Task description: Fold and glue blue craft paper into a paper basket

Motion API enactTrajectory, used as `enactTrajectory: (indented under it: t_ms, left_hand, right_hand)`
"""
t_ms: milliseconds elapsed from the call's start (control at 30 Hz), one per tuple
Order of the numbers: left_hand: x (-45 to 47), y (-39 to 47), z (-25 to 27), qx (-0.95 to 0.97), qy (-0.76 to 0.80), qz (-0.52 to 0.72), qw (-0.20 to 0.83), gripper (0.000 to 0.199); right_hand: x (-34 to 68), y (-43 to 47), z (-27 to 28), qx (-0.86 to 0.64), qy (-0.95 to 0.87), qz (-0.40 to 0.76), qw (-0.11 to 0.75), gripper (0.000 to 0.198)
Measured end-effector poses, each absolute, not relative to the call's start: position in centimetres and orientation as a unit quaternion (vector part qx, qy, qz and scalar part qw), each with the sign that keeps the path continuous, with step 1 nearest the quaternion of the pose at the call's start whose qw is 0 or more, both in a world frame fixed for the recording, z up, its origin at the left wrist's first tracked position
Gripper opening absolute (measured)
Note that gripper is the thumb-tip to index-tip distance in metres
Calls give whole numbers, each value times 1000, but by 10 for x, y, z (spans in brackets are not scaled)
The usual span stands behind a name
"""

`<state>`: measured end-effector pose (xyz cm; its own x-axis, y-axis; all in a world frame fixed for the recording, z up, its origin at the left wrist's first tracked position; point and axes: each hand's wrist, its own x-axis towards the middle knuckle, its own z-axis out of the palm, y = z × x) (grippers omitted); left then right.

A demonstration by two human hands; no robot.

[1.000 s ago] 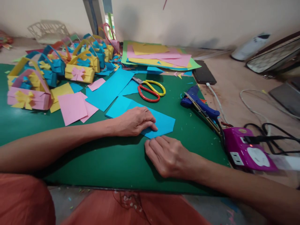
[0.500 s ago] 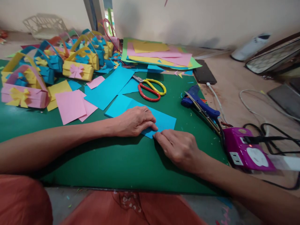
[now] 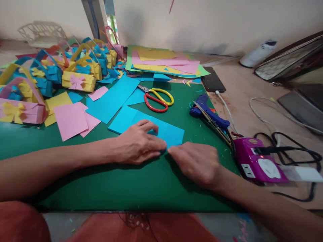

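Note:
A folded sheet of blue paper point(image 3: 169, 131) lies on the green tabletop point(image 3: 121, 191). My left hand point(image 3: 141, 143) rests over its near edge, fingers bent and thumb and fingertips pressed at the edge. Just to the right, my right hand point(image 3: 198, 163) is closed, its fingertips pinched at the same edge and almost touching my left fingertips. Both sets of fingertips partly hide the paper's near corner. Beyond it are scissors point(image 3: 157, 100) with one red and one yellow handle, lying partly on another blue sheet point(image 3: 113, 97).
Pink paper pieces point(image 3: 70, 122) lie to the left, before several small paper baskets point(image 3: 78, 80). Stacked coloured sheets point(image 3: 164, 58) are at the back. A blue glue gun point(image 3: 210, 114), a phone point(image 3: 214, 79) and a purple power socket box point(image 3: 259, 161) with cables are on the right.
My left hand has slid toward the paper's near edge, its fingers now lifted off the middle of the sheet. My right fingertips stay close by. The whole view has shifted slightly.

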<state>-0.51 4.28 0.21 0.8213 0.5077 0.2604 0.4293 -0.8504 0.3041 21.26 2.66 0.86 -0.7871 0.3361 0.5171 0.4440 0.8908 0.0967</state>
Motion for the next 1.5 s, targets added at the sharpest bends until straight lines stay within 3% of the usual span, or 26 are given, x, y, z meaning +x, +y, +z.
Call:
enactTrajectory:
  t_ms: [100, 267, 700, 1267, 1500]
  left_hand:
    - [-7, 30, 2, 965, 219, 136, 48, 35]
    - [-5, 20, 0, 967, 225, 122, 15, 48]
    - [-3, 17, -2, 962, 236, 132, 27, 41]
    - [-6, 15, -1, 963, 238, 117, 37, 49]
    - [-5, 15, -2, 964, 236, 116, 32, 47]
  right_hand:
    - [223, 32, 10, -279, -917, -174, 227, 8]
    - [214, 26, 9, -231, -941, -179, 171, 20]
    - [209, 19, 13, -259, -923, -273, 86, 17]
    - [228, 31, 14, -322, -902, -277, 81, 25]
    - [211, 18, 14, -273, -934, -196, 125, 26]
